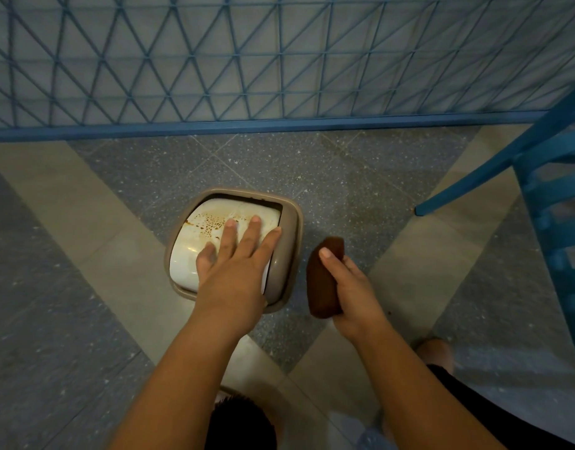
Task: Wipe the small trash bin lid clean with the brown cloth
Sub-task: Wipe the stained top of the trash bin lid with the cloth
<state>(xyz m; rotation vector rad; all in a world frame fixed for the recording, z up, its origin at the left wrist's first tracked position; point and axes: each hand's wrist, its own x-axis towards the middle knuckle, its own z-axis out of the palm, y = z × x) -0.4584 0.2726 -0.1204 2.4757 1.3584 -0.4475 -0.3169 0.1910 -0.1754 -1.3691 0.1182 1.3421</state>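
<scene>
Closest to the person, the right hand [351, 287] is wrapped around the folded brown cloth [323, 280], held in the air just beside the bin and not yet touching it. The left hand [237, 258] lies flat with fingers straight on the white lid [195, 251], steadying it inside the tan rim [291, 241]. Brown stains [211, 222] speckle the far half (just past the fingertips), so I'd slide that palm back, then scrub there first, pressing lightly since the flap looks ready to swing.
</scene>
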